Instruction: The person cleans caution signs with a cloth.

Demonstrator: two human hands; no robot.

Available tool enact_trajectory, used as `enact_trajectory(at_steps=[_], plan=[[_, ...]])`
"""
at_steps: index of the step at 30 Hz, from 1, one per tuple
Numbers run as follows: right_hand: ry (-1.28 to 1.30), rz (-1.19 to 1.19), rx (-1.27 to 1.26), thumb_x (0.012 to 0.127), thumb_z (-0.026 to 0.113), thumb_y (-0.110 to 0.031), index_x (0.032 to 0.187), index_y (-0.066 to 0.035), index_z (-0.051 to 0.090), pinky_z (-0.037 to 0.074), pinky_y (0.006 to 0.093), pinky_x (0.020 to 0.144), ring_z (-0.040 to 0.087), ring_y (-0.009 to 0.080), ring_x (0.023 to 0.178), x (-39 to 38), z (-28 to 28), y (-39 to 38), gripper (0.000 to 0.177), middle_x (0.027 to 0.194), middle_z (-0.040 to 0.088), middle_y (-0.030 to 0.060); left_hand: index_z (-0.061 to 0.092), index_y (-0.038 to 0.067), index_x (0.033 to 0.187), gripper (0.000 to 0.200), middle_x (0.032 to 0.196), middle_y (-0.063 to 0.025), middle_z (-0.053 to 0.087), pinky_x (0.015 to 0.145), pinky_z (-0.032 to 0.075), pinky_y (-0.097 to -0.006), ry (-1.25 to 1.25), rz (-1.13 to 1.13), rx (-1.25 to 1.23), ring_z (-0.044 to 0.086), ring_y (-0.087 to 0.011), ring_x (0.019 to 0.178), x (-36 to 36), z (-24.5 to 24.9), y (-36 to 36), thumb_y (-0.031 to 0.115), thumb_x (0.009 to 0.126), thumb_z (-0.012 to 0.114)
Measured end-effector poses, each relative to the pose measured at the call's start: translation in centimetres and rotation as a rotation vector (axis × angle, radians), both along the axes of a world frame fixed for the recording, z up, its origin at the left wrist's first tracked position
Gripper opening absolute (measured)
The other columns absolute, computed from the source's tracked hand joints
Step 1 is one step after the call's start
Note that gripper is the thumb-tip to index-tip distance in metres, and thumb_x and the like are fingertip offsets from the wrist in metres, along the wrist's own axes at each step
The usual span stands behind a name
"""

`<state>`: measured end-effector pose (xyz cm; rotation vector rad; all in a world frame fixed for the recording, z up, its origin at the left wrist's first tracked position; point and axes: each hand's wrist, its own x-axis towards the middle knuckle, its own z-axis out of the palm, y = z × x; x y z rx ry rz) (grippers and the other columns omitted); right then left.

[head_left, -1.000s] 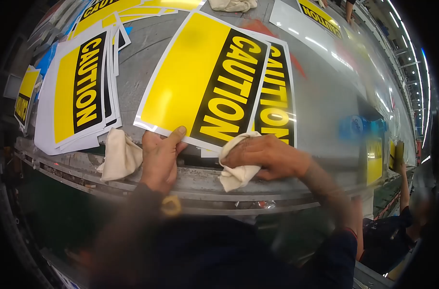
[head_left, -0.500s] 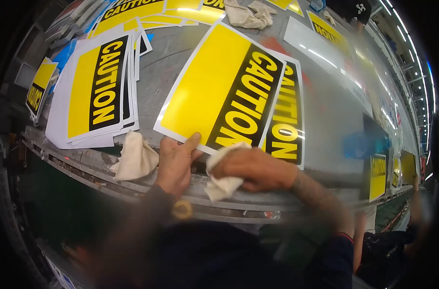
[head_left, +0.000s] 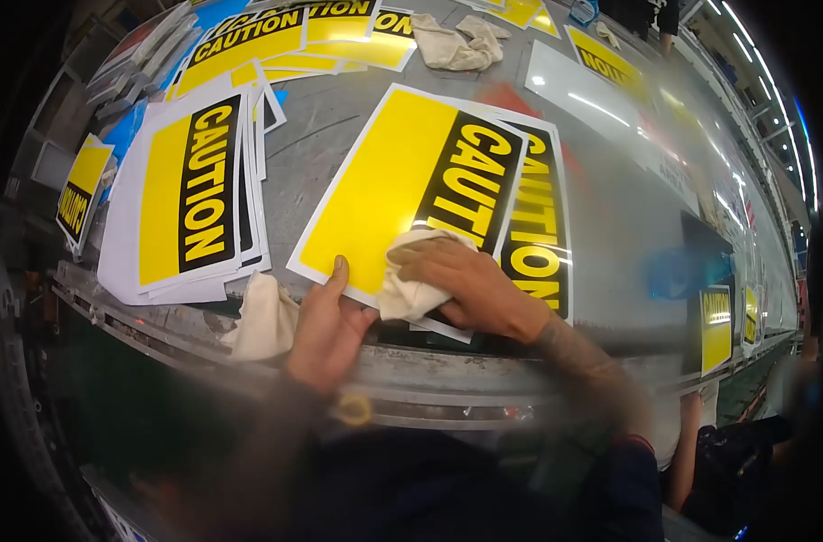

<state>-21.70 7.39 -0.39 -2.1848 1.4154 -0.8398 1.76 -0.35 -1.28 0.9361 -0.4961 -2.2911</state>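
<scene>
A yellow and black CAUTION sign [head_left: 375, 185] lies tilted on the grey table, partly over a second CAUTION sign [head_left: 542, 217] to its right. My left hand [head_left: 328, 339] grips the near edge of the upper sign, thumb on top and fingers partly hidden by the edge. In my right hand [head_left: 465, 285] is a bunched off-white cloth [head_left: 409, 303], pressed on the sign's near side over part of the lettering. Another off-white cloth [head_left: 265, 321] hangs at the table edge, left of my left hand.
A stack of CAUTION signs [head_left: 167, 194] lies to the left, with more signs [head_left: 249, 41] spread at the back. A crumpled cloth [head_left: 461, 43] sits at the far side. Metal rails [head_left: 483, 379] run along the table's front edge. At the lower right another person's arm [head_left: 687, 443] shows.
My right hand has moved up and slightly left with the cloth, from the sign's near edge onto its face. My left hand's thumb has shifted left along the edge. The whole view has shifted slightly.
</scene>
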Motion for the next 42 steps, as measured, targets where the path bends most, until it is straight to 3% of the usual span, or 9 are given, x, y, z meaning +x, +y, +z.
enact_trajectory(at_steps=[8, 10, 14, 15, 18, 22, 30, 36, 42], plan=[[-0.347, 0.384, 0.366, 0.086, 0.079, -0.002, 0.135, -0.01, 0.073, 0.057, 0.0423, 0.099, 0.074, 0.0336, 0.117, 0.6, 1.3, 1.2, 0.05, 0.127, 0.076, 0.0133, 0.045, 0.008, 0.162, 0.055, 0.159, -0.0129, 0.059, 0.12, 0.05, -0.0514, 0.095, -0.054, 0.048, 0.059, -0.0306, 0.146, -0.2, 0.6, -0.3, 0.043, 0.12, 0.05], [-0.452, 0.199, 0.373, 0.087, 0.081, -0.004, 0.132, -0.005, 0.075, 0.059, 0.0412, 0.097, 0.078, 0.0313, 0.11, -1.0, 2.9, 0.8, 0.045, 0.12, 0.079, 0.0154, 0.046, 0.008, 0.161, 0.055, 0.159, -0.013, 0.059, 0.121, 0.05, -0.0507, 0.103, -0.044, 0.089, 0.059, -0.0307, 0.145, 0.1, 0.5, -0.4, 0.044, 0.12, 0.05], [-0.245, -0.327, -0.055, 0.087, 0.078, 0.001, 0.133, 0.0, 0.07, 0.061, 0.0382, 0.093, 0.08, 0.0248, 0.111, -8.2, 2.3, -2.6, 0.047, 0.117, 0.08, 0.0177, 0.052, 0.005, 0.155, 0.051, 0.153, -0.011, 0.062, 0.121, 0.049, -0.0487, 0.13, -0.058, 0.037, 0.059, -0.0288, 0.143, 1.0, -1.1, -0.3, 0.006, 0.106, 0.065], [-0.214, -0.422, -0.007, 0.088, 0.078, 0.0, 0.133, 0.0, 0.07, 0.06, 0.0385, 0.095, 0.08, 0.027, 0.112, -9.5, 3.2, -4.0, 0.046, 0.119, 0.08, 0.0205, 0.055, 0.004, 0.153, 0.062, 0.15, -0.0098, 0.063, 0.122, 0.049, -0.0481, 0.085, -0.047, 0.024, 0.058, -0.0279, 0.144, 1.0, -0.9, -0.1, -0.009, 0.093, 0.064], [-0.172, -0.497, -0.043, 0.088, 0.075, -0.001, 0.134, 0.0, 0.069, 0.059, 0.0401, 0.098, 0.078, 0.037, 0.114, -13.8, 1.1, -6.6, 0.047, 0.122, 0.079, 0.0233, 0.055, 0.003, 0.151, 0.062, 0.148, -0.0091, 0.064, 0.121, 0.05, -0.047, 0.024, -0.098, -0.057, 0.06, -0.0275, 0.142, 1.5, -1.6, -0.1, -0.011, 0.091, 0.062], [-0.051, -0.438, -0.098, 0.085, 0.075, 0.002, 0.136, -0.002, 0.069, 0.058, 0.0408, 0.104, 0.077, 0.0363, 0.117, -11.7, -1.7, -5.0, 0.051, 0.125, 0.079, 0.0203, 0.056, 0.002, 0.15, 0.065, 0.144, -0.01, 0.065, 0.115, 0.055, -0.0439, -0.221, -0.228, -0.277, 0.064, -0.0272, 0.136, 1.6, -0.5, 0.0, -0.017, 0.088, 0.057], [-0.169, 0.189, 0.189, 0.092, 0.077, -0.003, 0.141, -0.013, 0.068, 0.055, 0.0471, 0.113, 0.07, 0.0365, 0.13, -4.0, 1.3, 1.1, 0.051, 0.14, 0.072, 0.0143, 0.049, 0.002, 0.155, 0.074, 0.146, -0.0122, 0.063, 0.117, 0.054, -0.0454, -0.369, -0.281, -0.54, 0.062, -0.0299, 0.14, 2.9, -3.8, 0.0, -0.02, 0.084, 0.054], [0.035, -0.539, -0.046, 0.085, 0.075, 0.001, 0.141, -0.007, 0.066, 0.058, 0.0471, 0.103, 0.073, 0.0435, 0.119, -17.3, -0.5, -3.1, 0.058, 0.128, 0.076, 0.0223, 0.049, 0.002, 0.154, 0.066, 0.149, -0.0159, 0.064, 0.116, 0.056, -0.0518, -0.3, -0.174, -0.313, 0.065, -0.0323, 0.139, 2.6, -1.3, 0.3, -0.018, 0.091, 0.055], [0.056, -0.623, -0.055, 0.085, 0.072, 0.003, 0.142, -0.008, 0.067, 0.059, 0.0447, 0.097, 0.074, 0.0433, 0.117, -14.1, -0.5, -2.1, 0.058, 0.125, 0.076, 0.0232, 0.055, -0.004, 0.136, 0.042, 0.129, -0.0154, 0.067, 0.102, 0.057, -0.0436, -0.259, -0.144, -0.284, 0.068, -0.0269, 0.121, 2.0, -0.1, 0.9, -0.006, 0.095, 0.066]])
